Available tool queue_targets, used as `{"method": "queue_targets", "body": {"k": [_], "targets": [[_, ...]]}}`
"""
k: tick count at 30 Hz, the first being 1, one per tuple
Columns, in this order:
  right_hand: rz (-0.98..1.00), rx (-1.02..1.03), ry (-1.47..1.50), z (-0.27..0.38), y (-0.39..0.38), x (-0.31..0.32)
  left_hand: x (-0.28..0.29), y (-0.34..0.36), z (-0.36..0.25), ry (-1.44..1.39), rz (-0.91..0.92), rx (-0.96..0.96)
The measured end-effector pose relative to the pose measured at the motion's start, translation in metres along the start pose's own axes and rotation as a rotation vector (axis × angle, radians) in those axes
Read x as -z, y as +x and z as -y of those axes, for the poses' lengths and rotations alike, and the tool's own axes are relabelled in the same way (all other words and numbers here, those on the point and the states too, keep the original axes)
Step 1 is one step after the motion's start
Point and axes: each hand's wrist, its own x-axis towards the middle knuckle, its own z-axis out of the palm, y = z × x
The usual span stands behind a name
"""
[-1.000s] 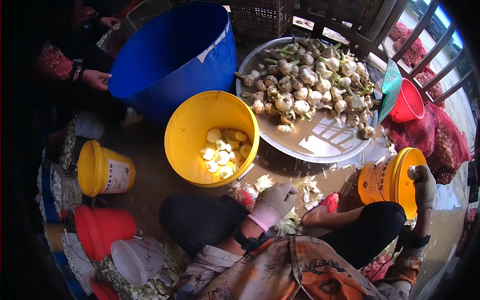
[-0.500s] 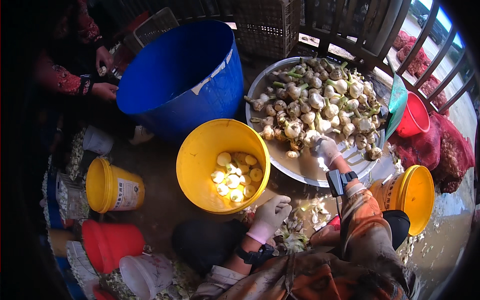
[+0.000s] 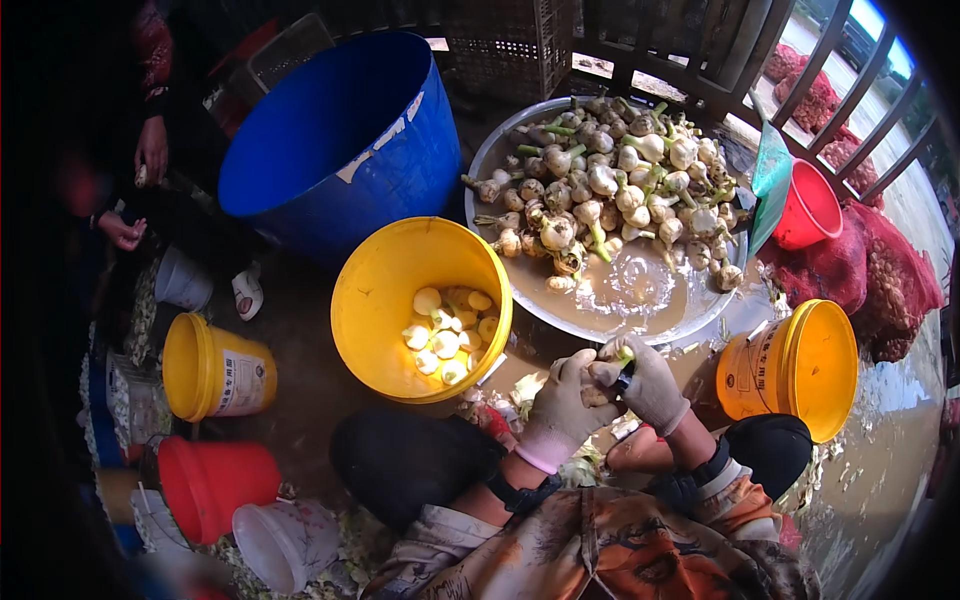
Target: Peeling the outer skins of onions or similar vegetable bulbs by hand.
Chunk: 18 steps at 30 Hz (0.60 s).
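Both my gloved hands meet just in front of the basin, closed around a garlic bulb (image 3: 604,373). My left hand (image 3: 562,412) grips it from the left, fingers curled. From the other side, my right hand (image 3: 655,388) closes on it near a bit of green stem; a small dark object shows by its fingers, too hidden to name. Beyond them, a wide metal basin (image 3: 560,318) holds muddy water and a heap of untrimmed garlic (image 3: 625,190). The yellow bucket (image 3: 365,300) at left contains several pale, trimmed garlic bulbs (image 3: 445,343).
A large blue tub (image 3: 335,185) stands behind the yellow bucket; a co-worker's hands (image 3: 150,150) are beyond it. Smaller buckets line the left, including a red bucket (image 3: 220,485). On the right are another yellow bucket (image 3: 785,370), a red pail (image 3: 808,205) and net sacks (image 3: 885,270).
My right hand has come back from the garlic heap to my left hand, and a bulb is now between them. Water in the basin ripples. The co-worker's hands have moved away from the blue tub.
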Motion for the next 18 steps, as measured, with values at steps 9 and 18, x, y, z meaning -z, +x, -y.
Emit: {"method": "queue_targets", "body": {"k": [9,18], "targets": [[0.192,-0.189,0.561,0.025,-0.017,0.014,0.018,-0.008,0.003,-0.390,0.019,0.056],[0.028,0.250,-0.155,0.029,-0.016,0.039,0.039,-0.001,-0.008,-1.112,0.580,0.253]]}}
